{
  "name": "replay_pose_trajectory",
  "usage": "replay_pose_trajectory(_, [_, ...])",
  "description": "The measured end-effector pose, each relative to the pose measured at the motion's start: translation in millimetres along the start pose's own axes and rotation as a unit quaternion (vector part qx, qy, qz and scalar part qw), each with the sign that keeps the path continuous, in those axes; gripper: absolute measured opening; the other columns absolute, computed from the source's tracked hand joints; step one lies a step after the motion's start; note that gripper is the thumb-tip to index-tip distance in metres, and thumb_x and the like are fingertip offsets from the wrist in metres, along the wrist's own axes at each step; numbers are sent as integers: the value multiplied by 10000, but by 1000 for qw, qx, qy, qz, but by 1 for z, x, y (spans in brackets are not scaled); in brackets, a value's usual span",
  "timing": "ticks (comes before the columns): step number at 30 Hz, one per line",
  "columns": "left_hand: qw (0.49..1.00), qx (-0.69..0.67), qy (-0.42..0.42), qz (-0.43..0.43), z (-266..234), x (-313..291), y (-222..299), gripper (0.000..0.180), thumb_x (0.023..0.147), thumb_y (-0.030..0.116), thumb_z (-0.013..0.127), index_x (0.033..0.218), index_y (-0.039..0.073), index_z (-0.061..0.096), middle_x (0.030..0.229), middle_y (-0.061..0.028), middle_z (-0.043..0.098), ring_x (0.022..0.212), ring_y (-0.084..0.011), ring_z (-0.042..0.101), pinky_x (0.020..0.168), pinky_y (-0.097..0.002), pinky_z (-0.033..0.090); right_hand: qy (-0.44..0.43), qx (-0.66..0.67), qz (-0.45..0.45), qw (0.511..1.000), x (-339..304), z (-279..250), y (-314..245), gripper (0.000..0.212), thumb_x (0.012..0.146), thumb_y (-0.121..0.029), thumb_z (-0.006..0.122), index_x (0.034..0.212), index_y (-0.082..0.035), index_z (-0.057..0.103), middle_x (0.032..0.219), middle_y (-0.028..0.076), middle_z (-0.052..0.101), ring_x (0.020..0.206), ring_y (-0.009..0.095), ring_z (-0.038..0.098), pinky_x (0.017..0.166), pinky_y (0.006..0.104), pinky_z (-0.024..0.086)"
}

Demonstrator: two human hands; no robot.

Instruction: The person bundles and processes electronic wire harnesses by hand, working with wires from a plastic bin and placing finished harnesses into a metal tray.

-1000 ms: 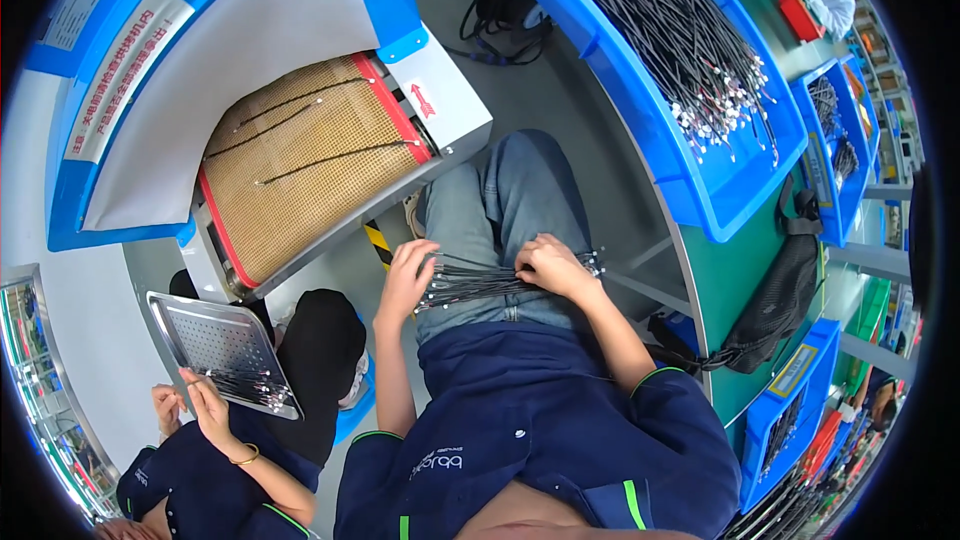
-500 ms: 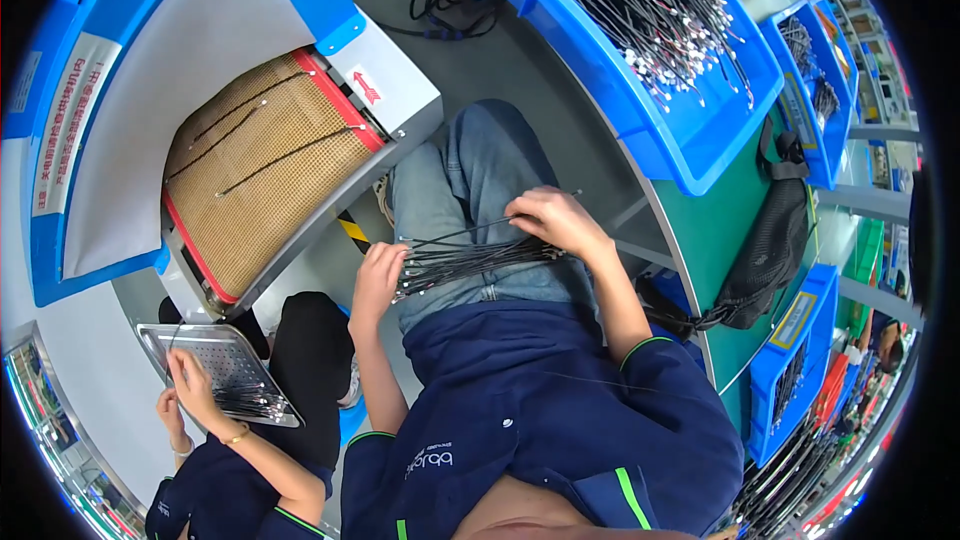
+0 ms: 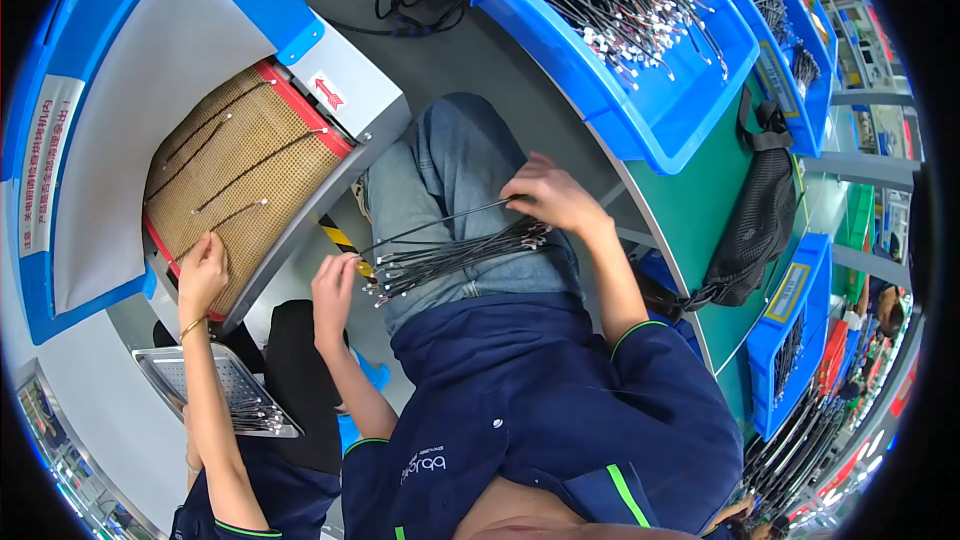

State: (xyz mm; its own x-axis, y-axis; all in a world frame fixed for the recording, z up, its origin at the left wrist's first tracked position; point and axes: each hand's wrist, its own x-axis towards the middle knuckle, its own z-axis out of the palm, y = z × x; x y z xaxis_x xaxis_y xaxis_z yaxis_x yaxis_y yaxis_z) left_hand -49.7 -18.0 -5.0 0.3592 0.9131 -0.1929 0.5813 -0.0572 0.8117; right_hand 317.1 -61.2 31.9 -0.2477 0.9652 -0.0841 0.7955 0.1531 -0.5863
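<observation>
A bundle of thin black cables [image 3: 455, 262] with small white connector ends lies across my lap. One black cable [image 3: 430, 227] runs above the bundle, stretched between my two hands. My right hand [image 3: 548, 195] is closed round its right part, just over the bundle's right end. At the cable's other end, my left hand [image 3: 334, 288] has its fingertips pinched together, left of the bundle's white connectors. The fingers partly hide that end.
At left, a co-worker's hand [image 3: 204, 275] touches a cable on a brown mesh conveyor belt [image 3: 245, 165]. Below it is a metal tray [image 3: 165, 365] with cables. A large blue bin [image 3: 690, 130] of cables and a black mesh bag [image 3: 742, 240] stand on the green table at right.
My left hand has moved left, away from the bundle, and one cable is now drawn out straight. The co-worker's hand has gone from the tray to the belt, where another cable now lies.
</observation>
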Motion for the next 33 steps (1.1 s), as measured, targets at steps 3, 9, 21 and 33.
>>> replay_pose_trajectory(3, [1000,11,19,18,0,-2,-7,117,904,78,564,949,-12,623,792,-111,556,665,-211,531,610,-304,421,21,3,-5,1000,-4,-5,3,164,762,-153,696,919,-115,670,819,30,642,877,220,613,1025,448,377])
replay_pose_trajectory(9, [1000,20,-5,-14,3,-5,4,115,902,74,561,924,-26,613,785,-97,559,689,-191,535,641,-283,419,60,7,-57,997,-4,-5,1,189,788,-153,680,974,-117,679,843,9,658,846,186,631,1029,432,391])
replay_pose_trajectory(21, [994,-65,-83,10,24,9,44,155,910,93,547,912,-46,615,798,-102,584,665,-169,567,626,-276,446,87,84,-137,983,23,24,-37,209,774,-116,671,978,-67,669,820,55,644,795,212,633,968,391,448])
replay_pose_trajectory(33, [996,63,-59,31,-3,3,22,177,888,143,580,953,-6,650,848,-138,651,743,-289,621,685,-343,483,89,78,-91,989,18,14,-22,175,766,-105,705,931,-64,666,776,45,642,721,221,617,644,337,498])
